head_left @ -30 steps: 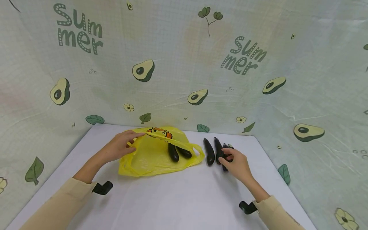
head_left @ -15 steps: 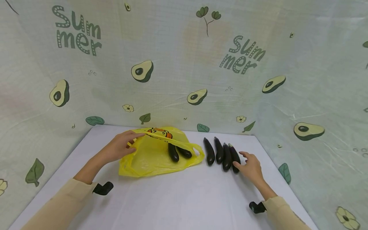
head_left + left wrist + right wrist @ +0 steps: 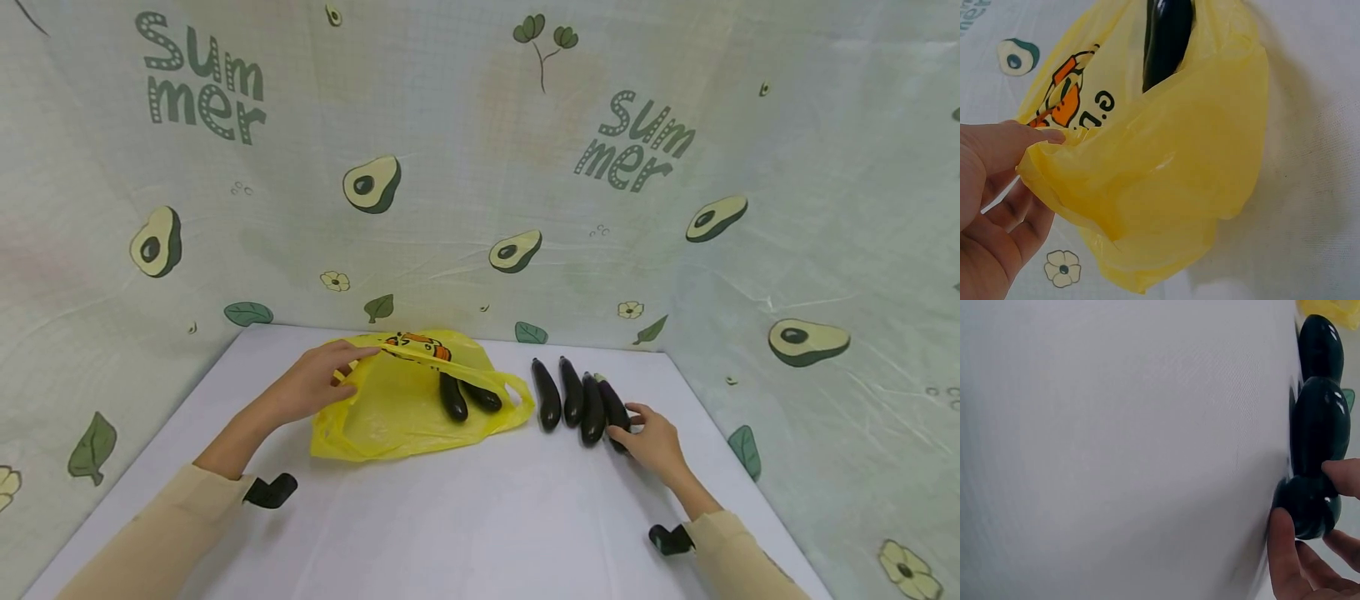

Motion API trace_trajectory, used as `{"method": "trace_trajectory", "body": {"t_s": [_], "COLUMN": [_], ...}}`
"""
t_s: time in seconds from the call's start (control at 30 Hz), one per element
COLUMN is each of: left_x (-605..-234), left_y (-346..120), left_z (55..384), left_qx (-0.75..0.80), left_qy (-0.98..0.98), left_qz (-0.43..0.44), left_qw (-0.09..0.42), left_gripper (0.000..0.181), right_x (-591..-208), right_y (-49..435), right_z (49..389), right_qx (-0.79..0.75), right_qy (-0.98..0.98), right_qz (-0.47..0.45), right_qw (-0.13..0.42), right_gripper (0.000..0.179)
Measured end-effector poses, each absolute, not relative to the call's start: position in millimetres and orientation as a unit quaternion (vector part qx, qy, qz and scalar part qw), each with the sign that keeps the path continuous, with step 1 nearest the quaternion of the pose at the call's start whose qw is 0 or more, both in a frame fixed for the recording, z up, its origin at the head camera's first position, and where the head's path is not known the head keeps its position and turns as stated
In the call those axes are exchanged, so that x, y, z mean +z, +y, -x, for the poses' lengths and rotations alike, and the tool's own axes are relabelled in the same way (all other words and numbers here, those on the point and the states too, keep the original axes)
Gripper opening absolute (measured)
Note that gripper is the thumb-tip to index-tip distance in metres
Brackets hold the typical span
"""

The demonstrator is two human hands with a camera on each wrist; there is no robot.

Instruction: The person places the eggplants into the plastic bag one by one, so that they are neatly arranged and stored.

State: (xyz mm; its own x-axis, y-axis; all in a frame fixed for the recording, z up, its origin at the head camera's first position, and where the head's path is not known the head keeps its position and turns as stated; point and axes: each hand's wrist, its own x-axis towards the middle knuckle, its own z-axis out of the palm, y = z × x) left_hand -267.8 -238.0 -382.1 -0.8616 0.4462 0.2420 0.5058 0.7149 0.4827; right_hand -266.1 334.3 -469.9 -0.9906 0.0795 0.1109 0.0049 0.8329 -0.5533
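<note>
Where my head view takes in the whole scene, a pale cloth backdrop (image 3: 450, 108), printed with avocados and the word "summer", rises behind a white table (image 3: 465, 525). On that table I see a yellow plastic bag (image 3: 390, 417) lying left of centre, its mouth gaping toward my camera. At the bag's left end, I have the left hand (image 3: 311, 383) with thumb and fingers pinched on the rim. Over on the far side, the right hand (image 3: 655, 446) has its thumb on one side and fingers on the other, gripping the near end of the rightmost eggplant (image 3: 615, 408) in a row of four. Three loose eggplants (image 3: 572, 392) lie close to its left, stems pointing away from me. Two bagged eggplants (image 3: 453, 398) show in the bag's opening, their far ends hidden by the plastic.
</note>
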Motion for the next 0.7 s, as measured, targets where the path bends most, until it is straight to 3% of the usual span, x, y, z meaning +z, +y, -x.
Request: {"method": "trace_trajectory", "body": {"t_s": [0.5, 0.7], "left_x": [-382.7, -381.6], "left_y": [-238.3, -237.4], "left_z": [267.8, 266.9], "left_qx": [-0.28, -0.283], "left_qy": [-0.923, -0.922], "left_qz": [0.256, 0.256], "left_qw": [0.056, 0.056], "left_gripper": [0.069, 0.069], "right_x": [-461.7, -458.7], "right_y": [339.1, 340.4], "right_z": [263.4, 261.3], "right_qx": [0.324, 0.323], "right_qy": [-0.945, -0.945], "right_qz": [0.039, 0.046], "right_qw": [0.005, 0.007], "right_gripper": [0.074, 0.073]}}
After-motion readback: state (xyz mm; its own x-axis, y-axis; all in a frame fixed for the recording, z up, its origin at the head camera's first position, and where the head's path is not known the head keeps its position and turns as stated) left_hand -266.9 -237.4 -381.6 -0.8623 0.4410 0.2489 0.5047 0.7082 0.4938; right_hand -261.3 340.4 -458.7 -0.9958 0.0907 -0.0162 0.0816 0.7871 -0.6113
